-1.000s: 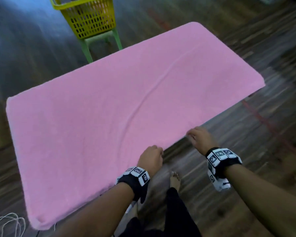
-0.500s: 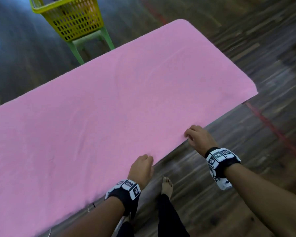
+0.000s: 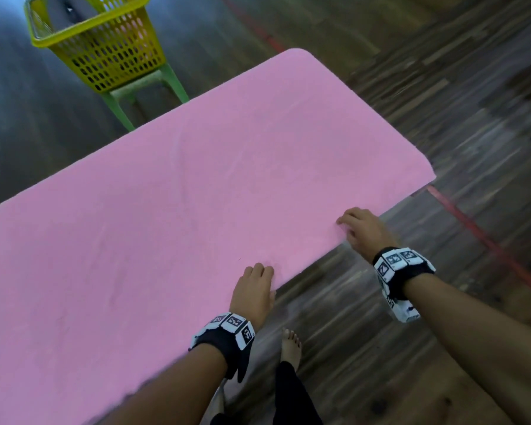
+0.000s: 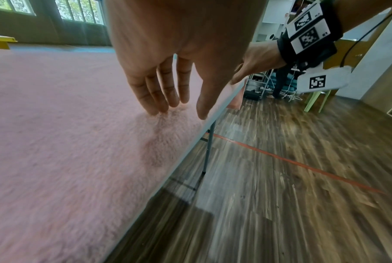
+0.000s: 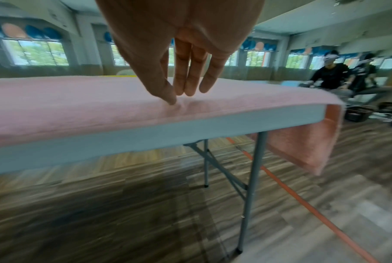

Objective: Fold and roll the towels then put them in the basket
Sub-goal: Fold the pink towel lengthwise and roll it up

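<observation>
Head view: the fluffy pink towel [image 3: 181, 216] lies spread over the white folding table [image 5: 145, 138], 1 end hanging off. The left hand [image 3: 253, 294] and right hand [image 3: 364, 230] rest relaxed fingertips on its near edge, seemingly gripping nothing, probably to flatten it. The yellow perforated plastic basket [image 3: 105, 53] waits beyond.

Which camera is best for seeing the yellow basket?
The head view: the yellow basket sits whole on a green stool beyond the pink towel. The left wrist view catches only a yellow sliver; the right wrist view barely shows it.
</observation>
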`<control>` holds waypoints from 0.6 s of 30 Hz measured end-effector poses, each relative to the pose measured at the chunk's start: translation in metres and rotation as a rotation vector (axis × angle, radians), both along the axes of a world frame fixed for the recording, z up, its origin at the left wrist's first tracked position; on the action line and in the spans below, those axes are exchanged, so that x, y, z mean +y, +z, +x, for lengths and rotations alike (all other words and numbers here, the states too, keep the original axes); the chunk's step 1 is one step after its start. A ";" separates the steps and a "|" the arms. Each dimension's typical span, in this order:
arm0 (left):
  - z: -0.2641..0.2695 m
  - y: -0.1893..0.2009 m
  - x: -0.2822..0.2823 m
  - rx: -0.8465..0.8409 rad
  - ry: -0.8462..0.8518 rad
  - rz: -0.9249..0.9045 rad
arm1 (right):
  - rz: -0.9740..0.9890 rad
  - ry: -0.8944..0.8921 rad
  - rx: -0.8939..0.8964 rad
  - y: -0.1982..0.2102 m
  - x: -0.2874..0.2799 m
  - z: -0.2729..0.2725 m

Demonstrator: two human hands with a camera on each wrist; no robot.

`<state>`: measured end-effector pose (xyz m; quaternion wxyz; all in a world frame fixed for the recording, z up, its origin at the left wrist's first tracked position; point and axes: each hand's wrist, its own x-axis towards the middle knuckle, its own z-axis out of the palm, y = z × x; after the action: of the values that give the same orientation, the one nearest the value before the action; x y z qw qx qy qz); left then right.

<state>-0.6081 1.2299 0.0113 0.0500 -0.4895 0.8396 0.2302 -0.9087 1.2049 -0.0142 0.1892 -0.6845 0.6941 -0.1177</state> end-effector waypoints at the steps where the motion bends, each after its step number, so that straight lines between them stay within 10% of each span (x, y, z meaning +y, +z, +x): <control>1: -0.004 -0.002 -0.002 -0.024 -0.003 0.007 | 0.017 -0.039 0.012 0.000 -0.005 -0.014; 18: -0.017 0.016 0.007 0.117 -0.011 0.207 | -0.093 -0.358 0.081 0.008 0.018 -0.017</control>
<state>-0.6252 1.2364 0.0277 0.0526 -0.4630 0.8153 0.3436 -0.9257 1.2226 -0.0065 0.1055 -0.5622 0.8057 -0.1537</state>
